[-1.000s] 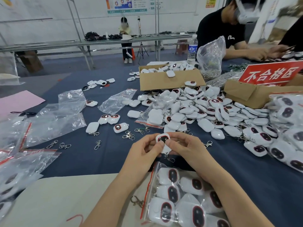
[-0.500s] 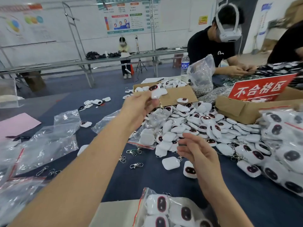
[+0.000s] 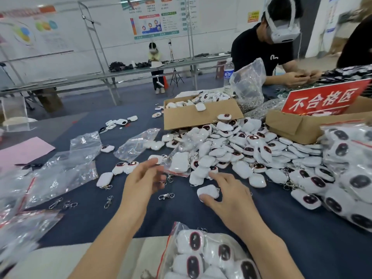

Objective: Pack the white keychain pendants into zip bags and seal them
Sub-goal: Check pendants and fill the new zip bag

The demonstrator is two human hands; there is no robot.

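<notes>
A big pile of white keychain pendants (image 3: 241, 150) covers the middle of the blue cloth. My right hand (image 3: 227, 196) lies at the pile's near edge, thumb and fingers curled round one white pendant (image 3: 208, 191) that rests on the cloth. My left hand (image 3: 143, 182) hovers left of it with loose fingers and nothing in them, pointing at a small zip bag (image 3: 177, 164) that holds a pendant. A red-striped zip bag full of pendants (image 3: 201, 254) lies between my forearms at the bottom edge.
Empty zip bags (image 3: 60, 174) are spread at the left, filled bags (image 3: 352, 178) stacked at the right. Loose metal clasps (image 3: 166, 196) dot the cloth. Behind the pile stand a cardboard box (image 3: 201, 117), a red sign (image 3: 322, 99) and a second box (image 3: 298, 127). A person (image 3: 271, 53) works opposite.
My left hand, stretched out toward the cardboard box with a pendant half a second ago, has come back near and is empty. My right hand has dropped onto a pendant on the cloth.
</notes>
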